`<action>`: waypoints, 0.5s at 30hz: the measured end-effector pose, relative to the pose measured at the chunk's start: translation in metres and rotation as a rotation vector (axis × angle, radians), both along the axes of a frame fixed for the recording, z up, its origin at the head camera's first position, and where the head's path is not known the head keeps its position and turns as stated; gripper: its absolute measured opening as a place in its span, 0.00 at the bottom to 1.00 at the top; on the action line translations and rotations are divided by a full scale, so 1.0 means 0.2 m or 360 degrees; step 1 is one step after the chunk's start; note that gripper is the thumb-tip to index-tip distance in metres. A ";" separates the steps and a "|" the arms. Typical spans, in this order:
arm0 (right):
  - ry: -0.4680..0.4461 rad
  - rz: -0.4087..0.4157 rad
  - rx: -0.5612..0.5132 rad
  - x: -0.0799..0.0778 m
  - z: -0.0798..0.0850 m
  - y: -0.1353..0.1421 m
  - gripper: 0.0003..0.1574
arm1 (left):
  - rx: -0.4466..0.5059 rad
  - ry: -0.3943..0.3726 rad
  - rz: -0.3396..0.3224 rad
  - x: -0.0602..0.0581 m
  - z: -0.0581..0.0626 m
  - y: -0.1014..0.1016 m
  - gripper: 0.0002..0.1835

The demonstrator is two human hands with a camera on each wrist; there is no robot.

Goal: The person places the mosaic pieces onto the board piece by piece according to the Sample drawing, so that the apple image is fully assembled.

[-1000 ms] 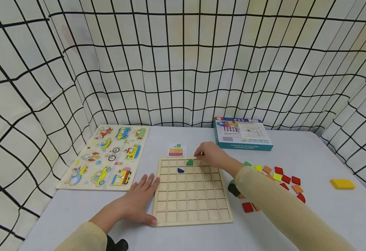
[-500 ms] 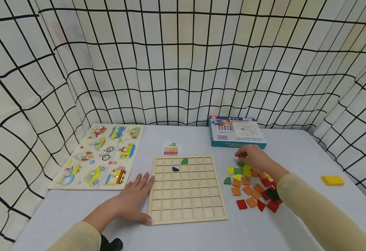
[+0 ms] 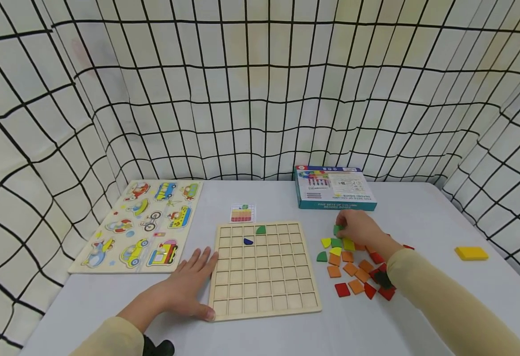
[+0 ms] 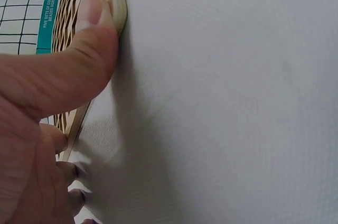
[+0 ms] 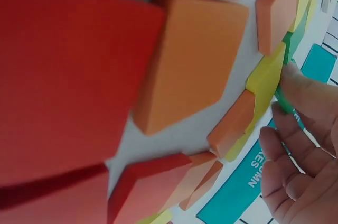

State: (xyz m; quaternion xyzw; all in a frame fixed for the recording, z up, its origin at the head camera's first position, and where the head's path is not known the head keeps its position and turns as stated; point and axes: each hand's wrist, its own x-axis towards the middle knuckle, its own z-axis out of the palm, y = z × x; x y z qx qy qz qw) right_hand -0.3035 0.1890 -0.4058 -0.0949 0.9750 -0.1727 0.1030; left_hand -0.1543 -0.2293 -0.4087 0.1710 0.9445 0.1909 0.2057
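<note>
A wooden grid board (image 3: 265, 269) lies flat on the table. In it sit a green quarter-round tile (image 3: 260, 230) near the top edge and a small dark-blue tile (image 3: 248, 242) one row lower. My left hand (image 3: 186, 287) rests spread at the board's left side, its thumb (image 4: 87, 39) touching the near corner. Over the far end of a heap of coloured tiles is my right hand (image 3: 359, 230). Its thumb and index finger pinch a green tile (image 5: 285, 100), mostly covered by the fingers. Yellow (image 5: 265, 78), orange (image 5: 195, 60) and red tiles (image 5: 68, 76) lie near that hand.
A small pattern card (image 3: 243, 213) lies beyond the board. On the left is a vehicle puzzle board (image 3: 141, 230). A teal-edged box (image 3: 335, 190) stands at the back, and a yellow block (image 3: 471, 253) lies far right. Black netting (image 3: 260, 99) surrounds the table.
My right hand has moved from the board's top edge rightward to the tile heap and now pinches a green tile there. The left hand stays at the board's side; the head view has shifted slightly.
</note>
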 end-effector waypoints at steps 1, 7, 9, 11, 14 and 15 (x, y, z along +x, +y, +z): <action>0.0008 -0.0001 -0.0015 0.00 0.00 -0.01 0.14 | 0.0003 -0.0002 0.0015 0.01 0.02 0.01 0.68; 0.0088 0.0050 -0.0155 0.01 0.03 -0.07 0.07 | -0.0064 0.0013 0.0019 0.01 0.03 0.00 0.68; 0.0109 0.0062 -0.0226 0.00 0.03 -0.12 0.06 | -0.0077 0.0017 0.0020 0.01 0.02 0.00 0.67; 0.0117 0.0089 -0.0302 -0.01 0.04 -0.19 0.05 | -0.0080 0.0016 0.0024 0.01 0.02 0.00 0.67; 0.0100 0.0140 -0.0393 -0.02 0.05 -0.30 0.05 | -0.0075 0.0018 0.0026 0.01 0.01 0.01 0.67; 0.0096 0.0162 -0.0416 -0.02 0.05 -0.34 0.05 | -0.0071 0.0017 0.0028 0.01 0.01 0.01 0.68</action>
